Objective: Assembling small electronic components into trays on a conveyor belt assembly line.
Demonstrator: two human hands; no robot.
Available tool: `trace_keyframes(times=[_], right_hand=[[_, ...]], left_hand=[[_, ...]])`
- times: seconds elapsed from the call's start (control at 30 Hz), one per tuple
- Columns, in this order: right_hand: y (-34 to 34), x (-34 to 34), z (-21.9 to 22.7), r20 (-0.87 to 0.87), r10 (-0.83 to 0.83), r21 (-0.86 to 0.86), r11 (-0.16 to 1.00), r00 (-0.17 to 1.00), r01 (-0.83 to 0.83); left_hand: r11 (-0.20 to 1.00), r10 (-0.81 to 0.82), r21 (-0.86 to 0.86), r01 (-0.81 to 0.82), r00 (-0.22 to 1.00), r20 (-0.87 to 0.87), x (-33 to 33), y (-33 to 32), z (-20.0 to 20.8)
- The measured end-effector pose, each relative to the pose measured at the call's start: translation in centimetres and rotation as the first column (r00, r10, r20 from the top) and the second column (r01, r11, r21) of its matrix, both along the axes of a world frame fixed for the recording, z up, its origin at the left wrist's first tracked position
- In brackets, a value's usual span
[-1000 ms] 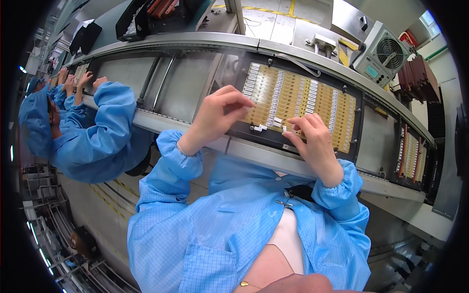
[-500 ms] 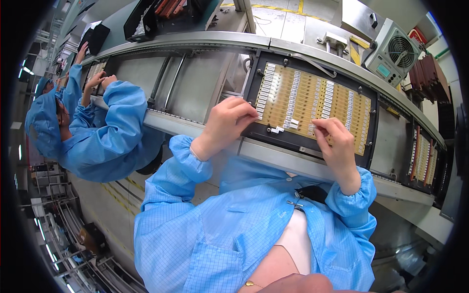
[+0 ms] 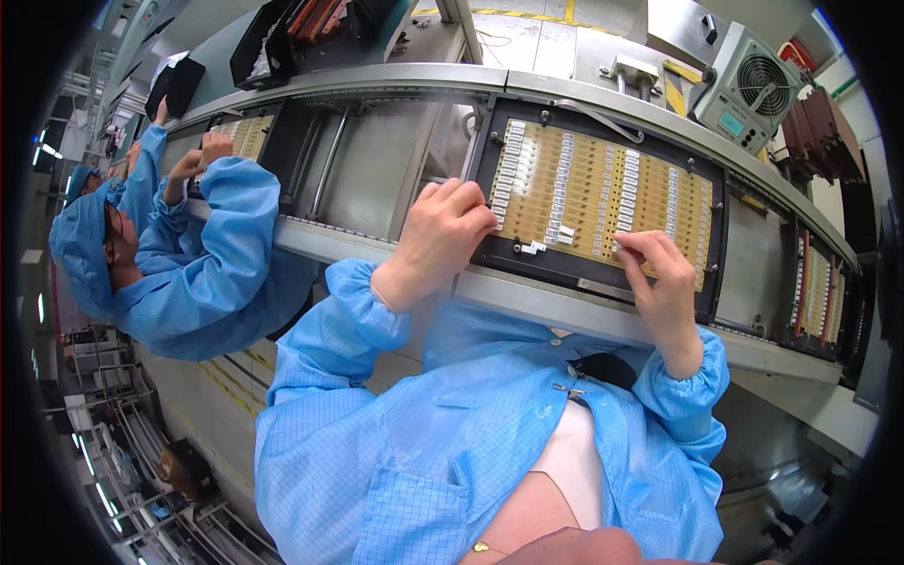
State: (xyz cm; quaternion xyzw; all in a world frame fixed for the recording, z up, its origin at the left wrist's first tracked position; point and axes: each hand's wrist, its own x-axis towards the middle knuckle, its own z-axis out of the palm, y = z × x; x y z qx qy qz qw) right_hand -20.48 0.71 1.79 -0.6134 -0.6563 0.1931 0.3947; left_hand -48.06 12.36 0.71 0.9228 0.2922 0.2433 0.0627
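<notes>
A tan circuit board panel (image 3: 589,193) with rows of small white components lies in a black frame (image 3: 527,260) in front of me. My left hand (image 3: 441,235) is closed in a pinch at the panel's left edge, beside the lower end of the leftmost white column (image 3: 509,162). Over the lower right part of the panel, my right hand (image 3: 659,273) has its thumb and forefinger pinched. Whatever either set of fingertips holds is too small or hidden to make out. Between the hands, a few loose white pieces (image 3: 533,248) rest on the frame's near edge, and another white piece (image 3: 565,234) on the panel.
The frame sits on a metal-railed conveyor (image 3: 527,292). Behind it stands a grey device with a fan (image 3: 753,89). Another framed panel (image 3: 817,292) is farther right. At left, a co-worker in blue (image 3: 188,245) works over another panel (image 3: 247,137). Black bins (image 3: 264,52) stand beyond the conveyor.
My right hand has shifted slightly right across the panel, still pinched. My left hand stays nearly in place. On the left, the co-worker's hands have moved, and more of the panel there shows.
</notes>
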Motion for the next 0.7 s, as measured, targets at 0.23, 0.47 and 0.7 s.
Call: trace_keyframes(times=[0.23, 0.47, 0.7], right_hand=[[-0.6, 0.9, -0.7, -0.058, -0.08, -0.036, 0.996, 0.995, 0.078], [-1.3, 1.5, -1.2, 0.048, -0.024, 0.02, 1.0, 0.999, 0.023], [-1.7, 1.4, -1.7, 0.165, -0.062, 0.05, 0.997, 0.984, 0.055]], left_hand=[[0.991, -0.015, 0.131, 0.04, 0.983, -0.183, 0.2, -2.2, 0.3], [0.995, -0.083, 0.058, 0.087, 0.995, -0.056, 3.3, -1.9, 0.8], [0.977, -0.197, -0.086, 0.196, 0.98, 0.002, 7.7, -0.6, -1.6]])
